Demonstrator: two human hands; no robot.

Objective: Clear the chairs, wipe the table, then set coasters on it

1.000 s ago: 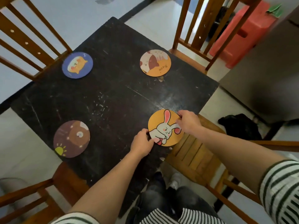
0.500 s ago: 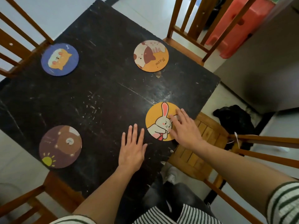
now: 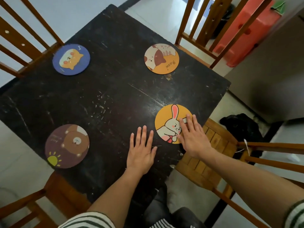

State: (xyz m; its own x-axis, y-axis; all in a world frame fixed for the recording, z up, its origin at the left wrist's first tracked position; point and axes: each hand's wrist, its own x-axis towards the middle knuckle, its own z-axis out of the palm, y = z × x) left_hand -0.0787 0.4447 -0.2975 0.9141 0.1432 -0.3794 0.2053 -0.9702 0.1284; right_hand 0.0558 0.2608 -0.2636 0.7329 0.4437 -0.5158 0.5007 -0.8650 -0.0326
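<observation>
Several round coasters lie flat on the dark scratched table (image 3: 107, 99): a blue cat coaster (image 3: 71, 59) at the far left, an orange "Meow" coaster (image 3: 161, 58) at the far right, a brown bear coaster (image 3: 67, 146) at the near left and an orange rabbit coaster (image 3: 169, 120) at the near right. My right hand (image 3: 192, 137) lies flat with straight fingers on the right part of the rabbit coaster. Just left of that coaster, my left hand (image 3: 141, 150) rests flat on the bare tabletop with fingers spread, holding nothing.
Wooden chairs stand at each side: far left (image 3: 19, 46), far right (image 3: 202, 27), near right (image 3: 218, 145) and near left (image 3: 24, 209). A red plastic stool (image 3: 243, 33) stands beyond the far right chair. A black cloth (image 3: 241, 127) lies on the floor at the right.
One second ago both hands pinched the rabbit coaster's edges. They have since let go and flattened: the left moved onto the table beside it, the right lies on it.
</observation>
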